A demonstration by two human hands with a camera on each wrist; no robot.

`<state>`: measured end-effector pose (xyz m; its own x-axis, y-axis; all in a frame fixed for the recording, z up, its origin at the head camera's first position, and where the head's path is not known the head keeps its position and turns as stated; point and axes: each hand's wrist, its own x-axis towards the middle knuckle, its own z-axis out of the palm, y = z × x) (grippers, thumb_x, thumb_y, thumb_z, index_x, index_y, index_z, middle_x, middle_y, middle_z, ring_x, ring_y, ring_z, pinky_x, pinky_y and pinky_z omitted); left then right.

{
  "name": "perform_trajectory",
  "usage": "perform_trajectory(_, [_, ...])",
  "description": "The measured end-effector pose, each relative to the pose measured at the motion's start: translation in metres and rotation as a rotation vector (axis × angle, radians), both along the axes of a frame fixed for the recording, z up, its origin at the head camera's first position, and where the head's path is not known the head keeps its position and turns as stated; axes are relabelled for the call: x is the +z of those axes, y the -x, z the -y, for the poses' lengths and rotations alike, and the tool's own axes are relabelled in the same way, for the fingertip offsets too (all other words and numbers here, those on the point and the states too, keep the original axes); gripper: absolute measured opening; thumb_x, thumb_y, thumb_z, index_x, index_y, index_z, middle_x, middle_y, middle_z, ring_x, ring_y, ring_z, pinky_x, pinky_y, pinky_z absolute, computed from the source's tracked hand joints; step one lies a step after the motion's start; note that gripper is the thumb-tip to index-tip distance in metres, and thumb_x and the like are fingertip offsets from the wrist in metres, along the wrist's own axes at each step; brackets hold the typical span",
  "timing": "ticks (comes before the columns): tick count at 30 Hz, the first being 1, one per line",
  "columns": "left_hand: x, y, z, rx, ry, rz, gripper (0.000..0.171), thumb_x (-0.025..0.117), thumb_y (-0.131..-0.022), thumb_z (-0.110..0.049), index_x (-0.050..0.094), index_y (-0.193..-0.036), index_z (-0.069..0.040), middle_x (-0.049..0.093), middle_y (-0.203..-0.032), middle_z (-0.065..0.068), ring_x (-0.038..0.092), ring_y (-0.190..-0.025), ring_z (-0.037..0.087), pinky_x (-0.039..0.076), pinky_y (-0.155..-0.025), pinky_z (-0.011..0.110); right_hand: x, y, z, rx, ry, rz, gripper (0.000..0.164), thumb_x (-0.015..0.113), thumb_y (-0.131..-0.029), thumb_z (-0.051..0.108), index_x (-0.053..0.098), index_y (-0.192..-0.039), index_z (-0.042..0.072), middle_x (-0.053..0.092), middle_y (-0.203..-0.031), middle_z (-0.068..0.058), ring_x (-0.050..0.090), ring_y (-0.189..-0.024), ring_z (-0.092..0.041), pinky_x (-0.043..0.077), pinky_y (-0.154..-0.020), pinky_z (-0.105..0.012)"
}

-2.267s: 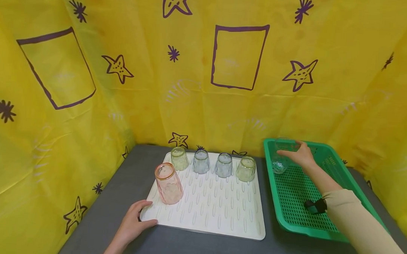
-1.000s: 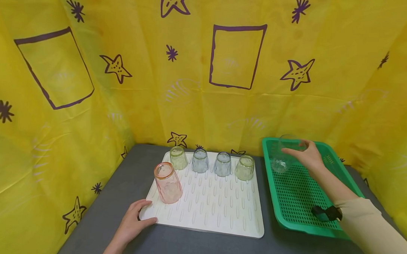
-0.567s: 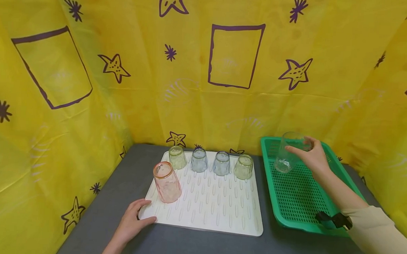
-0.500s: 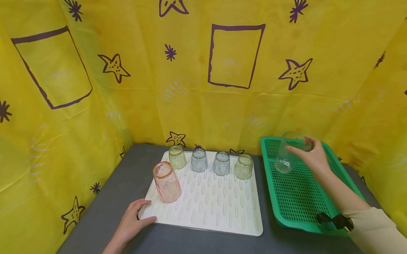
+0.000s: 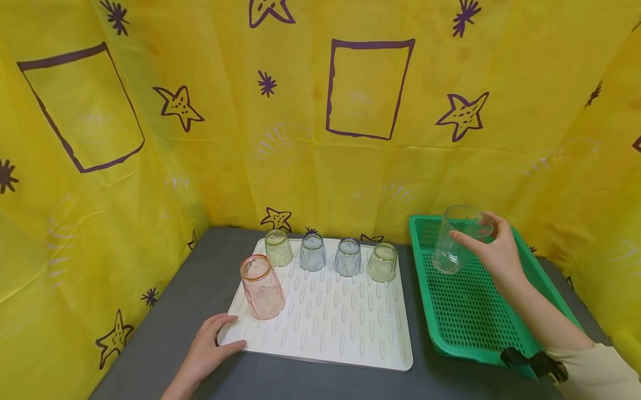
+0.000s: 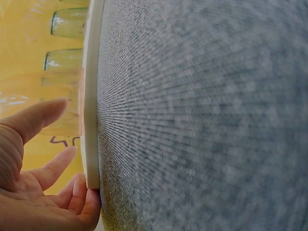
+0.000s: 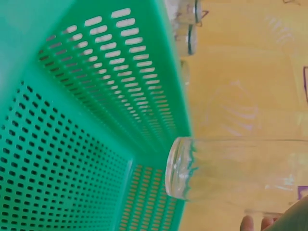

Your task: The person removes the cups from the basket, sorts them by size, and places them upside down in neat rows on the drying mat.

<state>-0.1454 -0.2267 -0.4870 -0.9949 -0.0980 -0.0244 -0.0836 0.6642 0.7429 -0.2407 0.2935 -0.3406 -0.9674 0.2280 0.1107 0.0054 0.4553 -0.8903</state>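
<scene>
My right hand (image 5: 496, 247) holds a clear drinking glass (image 5: 451, 246) by its upper part, bottom down. In the right wrist view the base of the glass (image 7: 179, 168) is near the rim of the green basket (image 7: 166, 57). My left hand (image 5: 207, 346) rests at the front left corner of a white ridged drying mat (image 5: 331, 336). Some fingers (image 6: 86, 204) touch the mat's edge, while thumb and forefinger stand apart from it. A tall pink glass (image 5: 264, 292) stands with its wider end down on the mat's left side.
Along the mat's back edge stand two greenish glasses (image 5: 278, 250) and two bluish glasses (image 5: 313, 254). Right of the mat, the perforated green basket (image 5: 433, 321) sits on the dark grey table (image 5: 162, 341). A yellow patterned curtain (image 5: 295, 175) hangs behind and beside the table.
My right hand has raised the clear glass a little and moved it slightly right over the basket. The left hand and the glasses on the mat have stayed put.
</scene>
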Motion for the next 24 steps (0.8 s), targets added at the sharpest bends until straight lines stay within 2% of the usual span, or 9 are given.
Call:
perform_trajectory(4, [0.002, -0.001, 0.000, 0.000, -0.023, 0.033, 0.062, 0.084, -0.075, -0.022, 0.060, -0.126, 0.003, 0.043, -0.138, 0.028, 0.038, -0.129, 0.045, 0.031, -0.103, 0.061, 0.004, -0.009, 0.005, 0.011, -0.003, -0.029, 0.097, 0.072, -0.086, 0.046, 0.015, -0.154, 0.006, 0.029, -0.144, -0.015, 0.032, -0.116, -0.027, 0.034, -0.083, -0.037])
perform_trajectory(10, [0.003, -0.001, -0.001, -0.004, -0.024, 0.037, 0.061, 0.083, -0.076, -0.022, 0.060, -0.126, 0.003, 0.042, -0.138, 0.028, 0.037, -0.129, 0.045, 0.032, -0.102, 0.062, 0.007, -0.021, 0.013, 0.050, -0.004, -0.066, 0.090, 0.072, -0.087, 0.041, 0.021, -0.153, 0.009, 0.036, -0.132, -0.005, 0.034, -0.112, -0.023, 0.037, -0.081, -0.033])
perform_trajectory(16, [0.004, -0.001, -0.001, -0.010, -0.023, 0.028, 0.061, 0.083, -0.076, -0.021, 0.059, -0.126, 0.003, 0.043, -0.138, 0.028, 0.038, -0.129, 0.045, 0.031, -0.102, 0.062, 0.009, -0.032, 0.023, 0.100, 0.003, -0.077, 0.086, 0.072, -0.089, 0.037, 0.022, -0.153, 0.011, 0.036, -0.138, -0.006, 0.035, -0.116, -0.021, 0.039, -0.083, -0.024])
perform_trajectory(24, [0.005, -0.001, -0.003, 0.010, -0.036, 0.025, 0.061, 0.082, -0.078, -0.023, 0.059, -0.128, 0.001, 0.045, -0.136, 0.027, 0.040, -0.128, 0.043, 0.035, -0.100, 0.060, 0.009, -0.043, 0.037, 0.193, 0.040, -0.065, 0.079, 0.070, -0.091, 0.032, 0.024, -0.153, 0.014, 0.035, -0.144, -0.008, 0.035, -0.118, -0.019, 0.039, -0.086, -0.030])
